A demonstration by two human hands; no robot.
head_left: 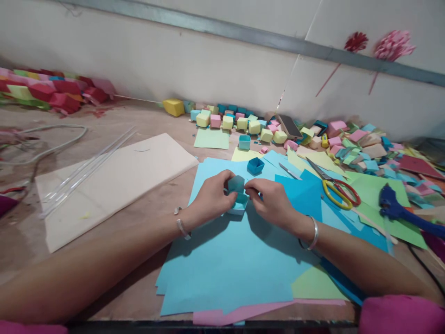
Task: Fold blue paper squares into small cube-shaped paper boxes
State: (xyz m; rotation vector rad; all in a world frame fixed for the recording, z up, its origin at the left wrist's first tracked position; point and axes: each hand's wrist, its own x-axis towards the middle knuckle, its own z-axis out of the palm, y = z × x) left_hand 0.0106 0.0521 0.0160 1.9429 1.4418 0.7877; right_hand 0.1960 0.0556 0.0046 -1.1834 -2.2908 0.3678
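Note:
Between my hands is a small light-blue paper box (238, 207) with a raised flap, resting low over stacked light-blue paper sheets (229, 264). My left hand (216, 194) has thumb and fingers closed on the box's left side and flap. At the right side, my right hand (269, 198) is pinched close to the box's edge; whatever lies between those fingertips is too small to make out. Just beyond my hands sits a darker blue open paper box (256, 165), and behind it a teal one (244, 142).
Scissors (335, 188), a thin blade (289, 170) and a blue glue gun (399, 208) lie to the right. Many small paper boxes (227, 122) line the wall. Clear glue sticks (86, 171) rest on a cream sheet (139, 171) at left. A phone (290, 126) leans among boxes.

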